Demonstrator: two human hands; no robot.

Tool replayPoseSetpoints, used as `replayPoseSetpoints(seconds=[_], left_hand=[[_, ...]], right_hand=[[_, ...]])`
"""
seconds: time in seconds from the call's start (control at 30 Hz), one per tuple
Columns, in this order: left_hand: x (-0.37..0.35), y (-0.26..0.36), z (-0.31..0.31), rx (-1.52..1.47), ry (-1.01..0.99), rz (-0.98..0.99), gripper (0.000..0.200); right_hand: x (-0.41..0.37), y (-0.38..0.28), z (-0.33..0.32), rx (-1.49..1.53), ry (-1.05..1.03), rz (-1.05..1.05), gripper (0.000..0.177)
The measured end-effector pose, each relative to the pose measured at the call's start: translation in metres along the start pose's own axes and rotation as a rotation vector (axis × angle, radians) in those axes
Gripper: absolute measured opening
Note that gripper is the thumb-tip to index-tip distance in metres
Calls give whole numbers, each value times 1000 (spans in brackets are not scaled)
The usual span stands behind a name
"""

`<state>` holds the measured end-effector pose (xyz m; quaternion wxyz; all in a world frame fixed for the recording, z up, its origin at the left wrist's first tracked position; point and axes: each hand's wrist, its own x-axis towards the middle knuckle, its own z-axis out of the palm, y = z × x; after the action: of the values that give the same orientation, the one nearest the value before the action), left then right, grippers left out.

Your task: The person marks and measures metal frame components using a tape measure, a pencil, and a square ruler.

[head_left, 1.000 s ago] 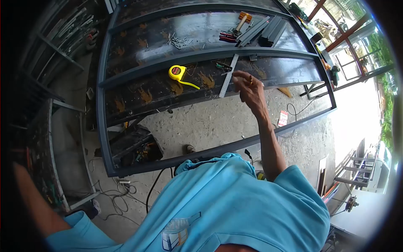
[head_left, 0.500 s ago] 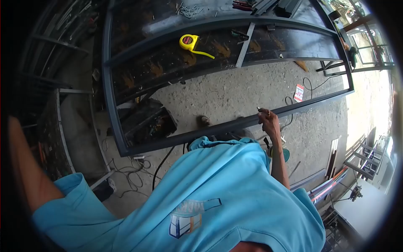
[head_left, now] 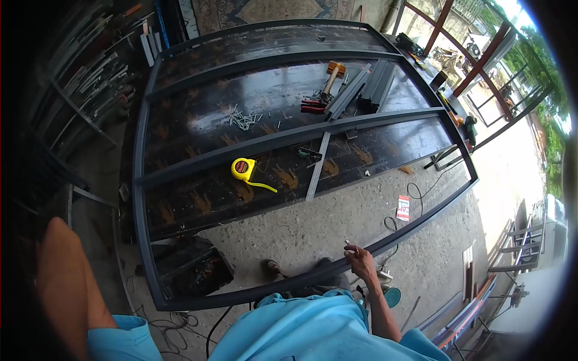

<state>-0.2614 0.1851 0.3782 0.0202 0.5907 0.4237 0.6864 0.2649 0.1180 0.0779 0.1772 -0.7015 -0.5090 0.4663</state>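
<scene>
Matt metal frame (head_left: 271,142), glossy tbl top (head_left: 198,120).

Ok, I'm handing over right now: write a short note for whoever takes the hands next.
Left hand: out of view; only its arm shows.
Right hand: on the frame's near rail, pinching a small pale stick.
Tape measure, blade out, lies on the dark board; short bar beside it, running off the middle rail.
Done: bar laid. Left: no mark visible on the near rail yet, too small to be sure.

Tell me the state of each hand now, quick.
Left hand: out of view; only the arm shows.
Right hand: closed on a small pale stick, at the near edge of the metal frame.
</scene>
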Motion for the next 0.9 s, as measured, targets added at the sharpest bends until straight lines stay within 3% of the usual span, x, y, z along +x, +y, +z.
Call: replayPoseSetpoints(seconds=[0.1, 0.2, 0.23, 0.27, 0.3, 0.33, 0.37, 0.4, 0.43, 0.47, 0.5, 0.53, 0.6, 0.67, 0.73, 0.83, 0.87, 0.9], left_hand=[[16, 25, 55, 58, -78, -61, 42], [-7, -20, 139, -54, -192, -111, 45], [-21, -18, 174, -77, -242, -158, 46], [-77, -102, 207, -96, -279, -206, 46], [-128, -197, 219, 491, -418, -694, 69], [-188, -294, 195, 824, -437, -771, 78], [-227, -312, 195, 910, -354, -962, 87], [-256, -321, 195, 704, -426, -1030, 92], [-270, -293, 219, 995, -459, -917, 96], [-275, -285, 227, 1055, -407, -906, 98], [-274, -282, 235, 961, -248, -1065, 97], [-276, -278, 239, 855, -93, -1217, 97], [-266, -272, 243, 988, -179, -1162, 100], [-266, -315, 216, 988, -324, -1107, 87], [-266, -289, 229, 941, -406, -1068, 80], [-292, -217, 261, 633, -239, -1142, 79], [-305, -188, 275, 549, -119, -1091, 79], [-325, -176, 276, 547, -127, -964, 82]], right_hand=[[4, 5, -16, 59, 24, 34, 25], [19, 49, -37, -139, 44, 3, 28], [8, 39, -51, -89, -23, 79, 29], [3, 27, -72, -43, -109, 134, 30], [-1, 35, -90, -5, -94, 153, 28], [-6, 44, -101, 33, -106, 173, 27], [-6, 58, -117, 78, -109, 205, 27], [-5, 74, -133, 56, -84, 234, 26], [-5, 77, -151, 109, -48, 287, 25], [1, 98, -164, 115, -12, 288, 23], [10, 109, -179, 182, -27, 376, 23], [17, 112, -192, 182, -18, 331, 24], [34, 124, -217, 67, -27, 249, 24], [45, 118, -233, -4, -4, 213, 24], [45, 122, -240, -93, -31, 167, 24], [32, 126, -225, 21, -99, 145, 24], [28, 120, -216, 80, -112, 148, 25], [25, 111, -207, 153, -141, 146, 26]])
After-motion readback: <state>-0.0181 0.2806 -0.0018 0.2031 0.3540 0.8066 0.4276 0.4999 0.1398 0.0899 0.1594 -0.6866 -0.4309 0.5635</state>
